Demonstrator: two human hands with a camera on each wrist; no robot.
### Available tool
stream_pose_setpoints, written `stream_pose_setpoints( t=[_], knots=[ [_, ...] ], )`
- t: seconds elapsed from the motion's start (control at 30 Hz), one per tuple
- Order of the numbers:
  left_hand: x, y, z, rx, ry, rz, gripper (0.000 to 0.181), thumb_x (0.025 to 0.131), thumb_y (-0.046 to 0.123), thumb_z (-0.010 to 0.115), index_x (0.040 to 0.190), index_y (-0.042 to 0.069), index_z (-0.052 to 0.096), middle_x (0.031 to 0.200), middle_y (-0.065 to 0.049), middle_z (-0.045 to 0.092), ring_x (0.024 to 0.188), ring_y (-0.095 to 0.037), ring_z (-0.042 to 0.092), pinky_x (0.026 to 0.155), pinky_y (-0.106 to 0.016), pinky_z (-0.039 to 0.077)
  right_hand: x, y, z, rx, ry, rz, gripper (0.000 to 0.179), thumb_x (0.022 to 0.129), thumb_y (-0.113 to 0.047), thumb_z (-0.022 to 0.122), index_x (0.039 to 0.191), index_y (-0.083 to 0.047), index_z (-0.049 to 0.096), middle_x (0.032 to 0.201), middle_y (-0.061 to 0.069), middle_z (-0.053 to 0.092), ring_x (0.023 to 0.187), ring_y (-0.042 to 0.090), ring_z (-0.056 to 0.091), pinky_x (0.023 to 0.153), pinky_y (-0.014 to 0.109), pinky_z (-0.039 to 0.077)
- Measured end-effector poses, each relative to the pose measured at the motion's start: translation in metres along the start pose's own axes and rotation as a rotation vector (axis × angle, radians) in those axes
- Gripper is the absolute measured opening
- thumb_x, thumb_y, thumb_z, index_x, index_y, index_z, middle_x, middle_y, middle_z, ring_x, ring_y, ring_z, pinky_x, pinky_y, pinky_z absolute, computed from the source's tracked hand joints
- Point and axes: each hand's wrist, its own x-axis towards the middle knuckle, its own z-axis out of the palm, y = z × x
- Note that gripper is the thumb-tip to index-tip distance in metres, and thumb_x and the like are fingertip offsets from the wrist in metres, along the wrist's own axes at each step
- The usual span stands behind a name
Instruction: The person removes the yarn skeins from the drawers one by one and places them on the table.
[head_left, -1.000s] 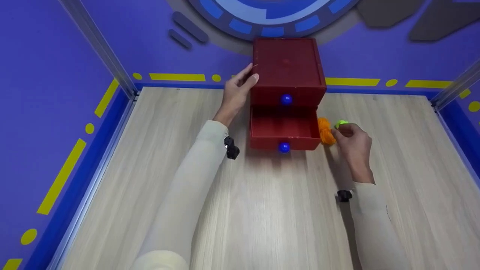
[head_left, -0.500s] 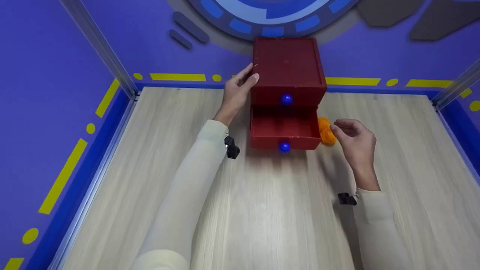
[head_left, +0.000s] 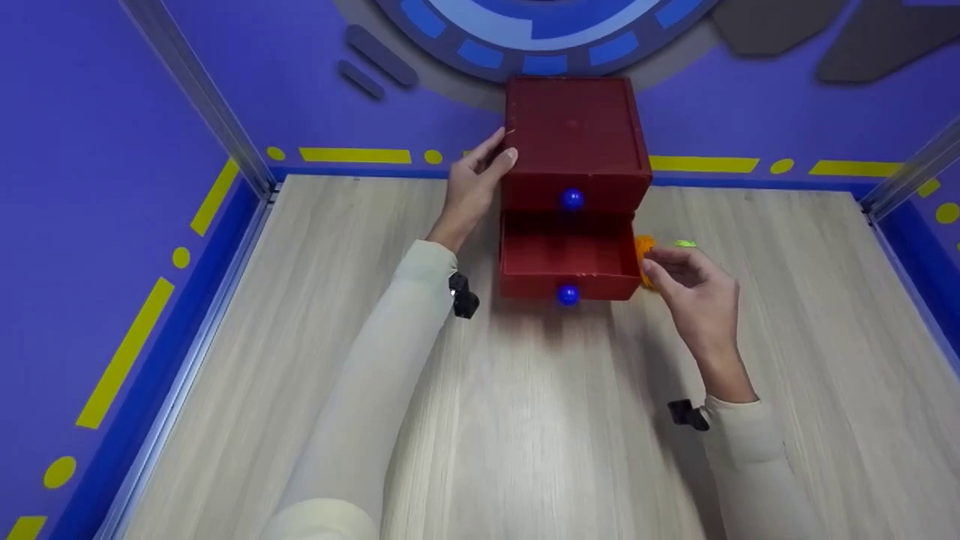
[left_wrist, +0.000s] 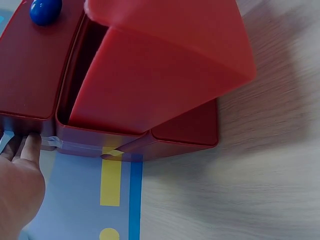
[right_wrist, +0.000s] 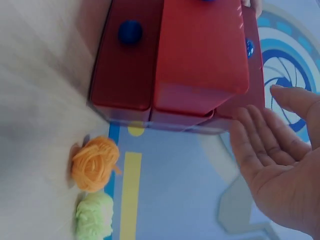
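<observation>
A dark red plastic cabinet (head_left: 570, 127) has its middle drawer (head_left: 570, 255) pulled out, with the drawer's inside bare. Blue ball knobs (head_left: 572, 199) mark the fronts. My left hand (head_left: 471, 191) rests against the cabinet's upper left side, fingers fairly straight, as the left wrist view also shows. To the right of the drawer, my right hand (head_left: 697, 296) hovers with nothing in its fingers, partly hiding an orange yarn ball (right_wrist: 95, 164). Beside that ball sits a light green yarn ball (right_wrist: 95, 216), mostly covered by the hand in the head view.
Behind the cabinet stands a blue patterned wall (head_left: 420, 97) with yellow marks, and another blue wall (head_left: 90, 187) rises at the left. Pale wood-grain tabletop (head_left: 525, 420) stretches in front of the cabinet.
My right hand first drew slightly right and back, then moved left over the orange yarn ball. A bit of the green ball shows again behind it. My left hand and the drawer stayed put.
</observation>
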Motion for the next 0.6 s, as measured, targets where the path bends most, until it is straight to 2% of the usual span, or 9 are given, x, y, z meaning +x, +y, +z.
stream_pose_setpoints(
  t=[0.17, 0.3, 0.6],
  knots=[
    [0.000, -0.001, 0.000, -0.011, -0.003, 0.002, 0.053, 0.105, 0.022, 0.070, 0.155, 0.012, 0.056, 0.161, -0.004, 0.050, 0.144, -0.005, 0.045, 0.110, -0.016, 0.040, -0.007, -0.005, 0.007, 0.076, -0.031, -0.115, 0.021, 0.094, 0.000, 0.080, 0.115, 0.004, 0.078, 0.108, 0.013, 0.077, 0.093, 0.009, 0.071, 0.082, 0.017, 0.056],
    [-0.001, -0.001, 0.000, -0.037, -0.015, 0.022, 0.052, 0.106, 0.021, 0.069, 0.156, 0.010, 0.055, 0.162, -0.006, 0.049, 0.144, -0.007, 0.046, 0.110, -0.018, 0.042, -0.009, -0.001, 0.009, 0.118, -0.065, -0.187, 0.020, 0.093, 0.001, 0.082, 0.112, 0.003, 0.079, 0.106, 0.014, 0.078, 0.094, 0.010, 0.072, 0.084, 0.018, 0.056],
    [-0.002, 0.000, 0.001, -0.055, -0.011, 0.021, 0.051, 0.106, 0.018, 0.069, 0.155, 0.009, 0.056, 0.161, -0.007, 0.050, 0.144, -0.009, 0.047, 0.110, -0.018, 0.042, -0.014, -0.003, 0.012, 0.108, -0.058, -0.298, 0.022, 0.087, 0.011, 0.082, 0.108, 0.006, 0.079, 0.104, 0.018, 0.077, 0.093, 0.007, 0.072, 0.086, 0.018, 0.056]
  ],
)
